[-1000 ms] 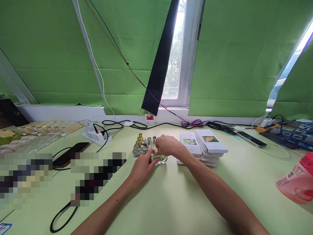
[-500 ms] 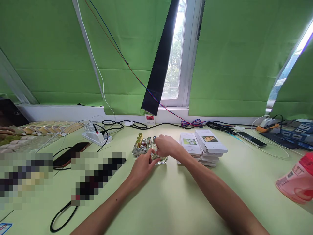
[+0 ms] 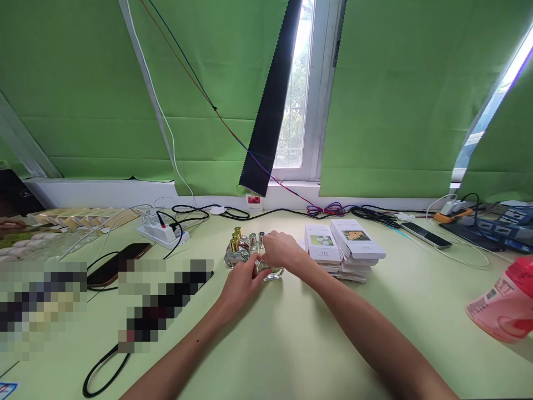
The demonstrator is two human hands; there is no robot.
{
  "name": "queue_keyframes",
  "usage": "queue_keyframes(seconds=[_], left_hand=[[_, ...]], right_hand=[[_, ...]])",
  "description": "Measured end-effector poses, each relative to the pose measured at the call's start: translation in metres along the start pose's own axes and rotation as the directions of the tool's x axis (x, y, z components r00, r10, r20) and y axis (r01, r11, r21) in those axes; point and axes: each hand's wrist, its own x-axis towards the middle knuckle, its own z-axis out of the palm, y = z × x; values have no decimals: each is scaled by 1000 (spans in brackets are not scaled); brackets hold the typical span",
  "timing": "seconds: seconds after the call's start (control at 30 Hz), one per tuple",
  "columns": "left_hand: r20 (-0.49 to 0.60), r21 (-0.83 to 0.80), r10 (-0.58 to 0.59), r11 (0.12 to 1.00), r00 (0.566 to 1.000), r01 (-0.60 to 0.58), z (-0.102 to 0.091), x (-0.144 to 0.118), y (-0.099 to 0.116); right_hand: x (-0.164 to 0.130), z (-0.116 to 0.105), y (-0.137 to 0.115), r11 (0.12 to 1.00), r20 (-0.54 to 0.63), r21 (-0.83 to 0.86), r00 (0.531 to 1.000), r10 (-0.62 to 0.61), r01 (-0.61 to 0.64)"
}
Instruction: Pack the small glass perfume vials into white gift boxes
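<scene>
A clear glass perfume bottle [image 3: 272, 274] stands on the table between my hands, its upper part hidden by my fingers. My left hand [image 3: 244, 278] grips its side from the left, thumb and fingers closed around it. Over its top, my right hand [image 3: 282, 250] is curled shut with the fingertips pointing down; whatever cap is under them is hidden. Just left and behind stand several similar perfume bottles [image 3: 236, 257], some with gold caps and some with silver caps. To the right of my right hand are two stacks of white boxes with flower pictures [image 3: 322, 250].
A power strip [image 3: 160, 233] and tangled black cables [image 3: 370, 216] run along the wall. A dark phone [image 3: 120, 264] lies at left, another phone [image 3: 427, 235] at back right. A pink canister [image 3: 502, 303] stands near the right edge.
The view has shifted very slightly. Both hands keep nearly the same place and grip at the bottle.
</scene>
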Motion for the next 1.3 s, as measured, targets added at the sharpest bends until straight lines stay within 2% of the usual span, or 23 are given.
queue_keyframes(seconds=[0.33,0.67,0.83,1.0,1.3], left_hand=[[-7,23,-11,1000,1000,11,1,0,2],[17,-19,-12,1000,1000,12,-1,-2,6],[1,21,-9,1000,1000,9,2,-2,6],[2,54,20,998,1000,-20,5,-4,6],[49,-66,133,989,990,-129,8,-6,5]], right_hand=[[7,5,0,998,22,66,1000,-2,0],[1,-2,-2,996,76,85,997,25,-32],[1,-3,-2,997,89,71,996,21,-27],[0,-5,-2,998,111,52,994,18,-24],[-1,-4,2,999,103,42,994,20,-24]])
